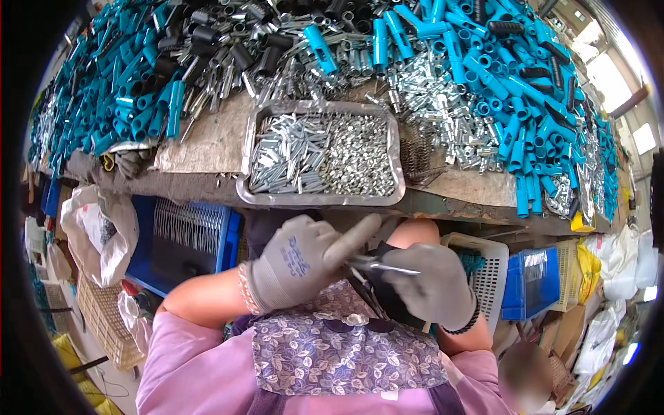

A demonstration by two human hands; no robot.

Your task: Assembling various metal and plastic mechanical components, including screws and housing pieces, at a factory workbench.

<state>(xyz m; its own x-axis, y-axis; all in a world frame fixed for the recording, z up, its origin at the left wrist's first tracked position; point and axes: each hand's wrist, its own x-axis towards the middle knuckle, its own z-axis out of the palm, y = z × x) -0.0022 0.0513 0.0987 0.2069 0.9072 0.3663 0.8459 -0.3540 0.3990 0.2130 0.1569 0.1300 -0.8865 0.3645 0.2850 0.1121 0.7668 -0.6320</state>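
At the far left, a white plastic bag (97, 235) is seen hanging below the workbench (207, 149), and a blue crate (181, 243) holding thin wire pieces is placed just beside it. Above them, the bench top is heaped with teal plastic tubes (142, 97) and black sleeves (207, 41).

Toward the middle, the left hand (299, 261), covered by a grey work glove, is held in front of the body below the bench edge. Its fingers are curled, with the forefinger stretched out toward the right, and it is closed on the near end of a small metal part (377, 265). The part, a slim silvery piece with a thin pin pointing right, lies between the two hands and is touched by both.

Directly above the hands, a shallow metal tray (319, 199) is set on the bench, filled with silvery pins on its left and small nuts on its right.

The right hand (434, 285), also gloved in grey, is clenched around the other end of the part. Further right, a white basket (487, 273) and a second blue crate (531, 282) are stood under the bench, and more teal tubes (526, 104) are piled above.
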